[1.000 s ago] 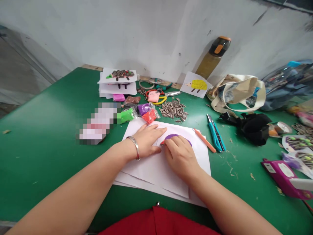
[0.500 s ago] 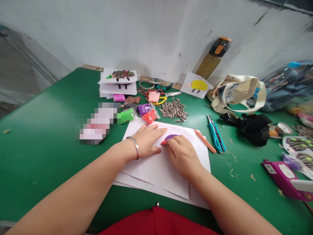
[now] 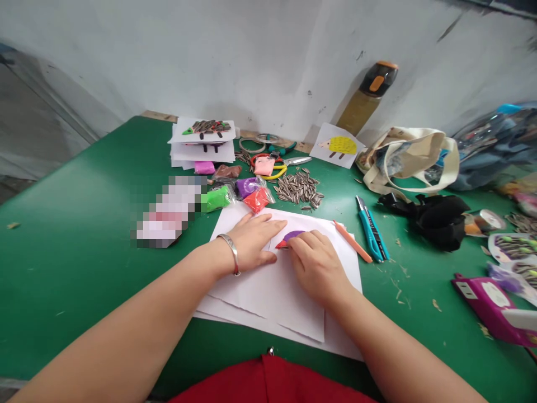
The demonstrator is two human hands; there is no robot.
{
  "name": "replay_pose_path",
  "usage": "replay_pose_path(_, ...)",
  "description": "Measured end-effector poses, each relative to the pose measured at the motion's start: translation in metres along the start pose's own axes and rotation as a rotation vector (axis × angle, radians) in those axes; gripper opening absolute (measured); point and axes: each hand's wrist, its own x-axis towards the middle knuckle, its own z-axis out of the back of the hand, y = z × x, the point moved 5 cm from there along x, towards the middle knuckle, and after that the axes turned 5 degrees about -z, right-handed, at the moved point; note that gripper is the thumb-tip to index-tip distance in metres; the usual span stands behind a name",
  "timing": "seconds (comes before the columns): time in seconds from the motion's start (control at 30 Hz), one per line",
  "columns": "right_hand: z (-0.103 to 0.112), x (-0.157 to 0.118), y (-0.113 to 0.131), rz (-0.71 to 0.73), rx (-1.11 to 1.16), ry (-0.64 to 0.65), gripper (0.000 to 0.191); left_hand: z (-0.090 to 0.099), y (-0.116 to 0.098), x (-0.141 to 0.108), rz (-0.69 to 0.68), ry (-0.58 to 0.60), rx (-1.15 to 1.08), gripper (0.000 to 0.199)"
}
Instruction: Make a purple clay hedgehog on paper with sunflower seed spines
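My left hand (image 3: 254,242) lies flat with spread fingers on a stack of white paper (image 3: 268,296), a silver bangle round its wrist. On the top sheet is a flat shape of purple modelling clay (image 3: 294,234) with a pointed red clay tip (image 3: 281,244) at its left end. The curled fingers of my right hand (image 3: 316,263) are closed together over the clay's right part and press on it. They hide most of the purple piece. An orange clay tool (image 3: 352,242) rests on the paper's right edge.
Beyond the paper lie bagged clay in red (image 3: 257,198) and green (image 3: 218,197), a pile of sunflower seeds (image 3: 300,189) and scissors (image 3: 296,160). To the right are a teal utility knife (image 3: 371,229), a black cloth item (image 3: 440,221) and a magenta tape dispenser (image 3: 490,310). A bottle (image 3: 364,98) leans on the wall.
My right hand has shifted very slightly to the right along the clay, its fingers still curled. My left hand stays in place on the paper.
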Motion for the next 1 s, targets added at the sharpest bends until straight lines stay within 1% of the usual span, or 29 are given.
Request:
replay_pose_path(0.1,0.008,0.003,-0.01,-0.066,0.103,-0.008,0.021,0.001,-0.001,0.0,-0.004,0.005,-0.007,0.071)
replay_pose_path(0.2,0.015,0.005,-0.027,-0.179,0.14,-0.033,0.017,0.001,0.0,0.0,-0.013,-0.002,-0.009,0.069)
replay_pose_path(0.27,0.014,0.006,-0.037,-0.235,0.142,-0.014,0.016,0.001,0.0,0.0,-0.018,-0.01,-0.008,0.068)
replay_pose_path(0.33,0.012,0.006,-0.044,-0.249,0.122,0.017,0.017,0.001,0.0,0.001,-0.028,-0.011,-0.002,0.065)
replay_pose_path(0.43,0.009,0.006,-0.047,-0.212,0.08,0.04,0.02,0.0,-0.001,0.001,-0.042,0.0,0.014,0.058)
replay_pose_path(0.53,0.012,0.005,-0.044,-0.171,0.059,-0.004,0.024,0.001,-0.002,0.001,-0.053,0.001,0.031,0.054)
replay_pose_path(0.63,0.016,0.004,-0.035,-0.115,0.059,-0.042,0.028,0.002,-0.004,0.001,-0.061,0.0,0.044,0.052)
replay_pose_path(0.8,0.009,0.0,-0.017,-0.006,0.057,0.047,0.031,0.004,-0.005,0.0,-0.058,0.002,0.034,0.047)
replay_pose_path(1.0,0.004,-0.003,-0.006,0.069,-0.108,0.123,0.031,0.002,-0.003,0.001,-0.055,-0.004,0.043,0.049)
